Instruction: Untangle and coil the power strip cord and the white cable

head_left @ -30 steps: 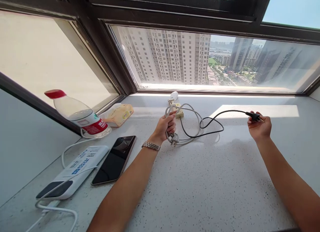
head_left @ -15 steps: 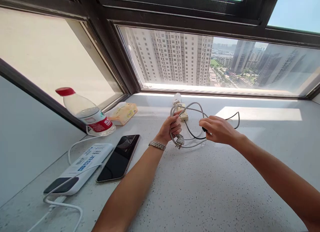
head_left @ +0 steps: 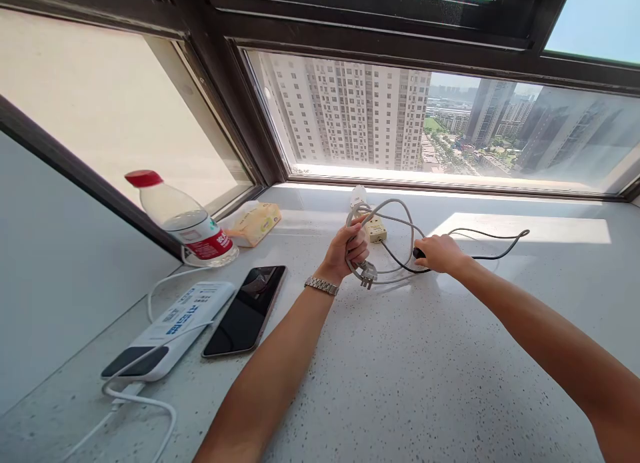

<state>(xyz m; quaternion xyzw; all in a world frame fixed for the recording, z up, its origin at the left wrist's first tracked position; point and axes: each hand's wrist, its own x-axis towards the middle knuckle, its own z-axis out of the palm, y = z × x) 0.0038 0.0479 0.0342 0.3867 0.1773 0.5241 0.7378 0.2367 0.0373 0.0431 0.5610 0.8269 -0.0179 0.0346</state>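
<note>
Both forearms are bare, with no sleeves in view. A silver metal link watch (head_left: pixel 321 286) sits just behind the left hand (head_left: pixel 350 246); the right hand (head_left: pixel 440 253) wears nothing.

Two hands gather cords at the back of the windowsill

The left hand (head_left: pixel 350 248) grips a coiled grey cable (head_left: pixel 395 213) above the sill (head_left: pixel 400 370); the right hand (head_left: pixel 440 253) clasps the black cord (head_left: pixel 493 253) beside it.

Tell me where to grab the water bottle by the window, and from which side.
Grip the water bottle on its clear body above the red label, coming from the right, its open side. It leans towards the window frame on the left, so the cap end is awkward, and a white cable runs at its base.
</note>
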